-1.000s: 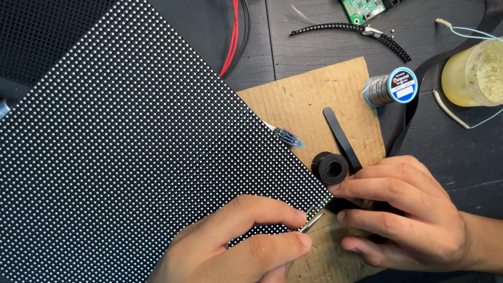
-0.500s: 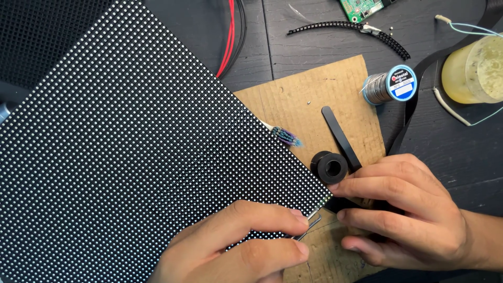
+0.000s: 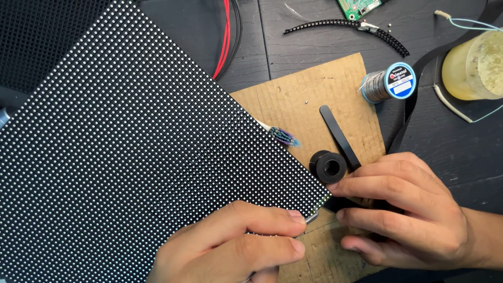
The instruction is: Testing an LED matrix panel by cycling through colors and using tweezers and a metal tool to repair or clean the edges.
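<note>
A large black LED matrix panel (image 3: pixel 141 157), dotted all over with small white points, fills the left of the view and lies tilted, its right corner over a sheet of brown cardboard (image 3: pixel 309 99) on the dark wooden table (image 3: pixel 450 152). It looks stiff and flat, fairly light, with a fragile face of tiny diodes, so the bare edges and corners seem the safest places to hold it. The left hand (image 3: pixel 236 246) is pinched on its near right corner, thumb and forefinger together over the edge. The right hand (image 3: pixel 403 209), just right of that corner, is closed with fingers curled over a black tool (image 3: pixel 338 139), whose small round black head and flat strap-like handle poke out on the far side.

At the far right stands a round yellowish tub (image 3: pixel 474 65). Left of it lies a solder spool (image 3: pixel 390 84), its round end label blue with a white patch. Red and black cables (image 3: pixel 228 36) run away at the far edge.
</note>
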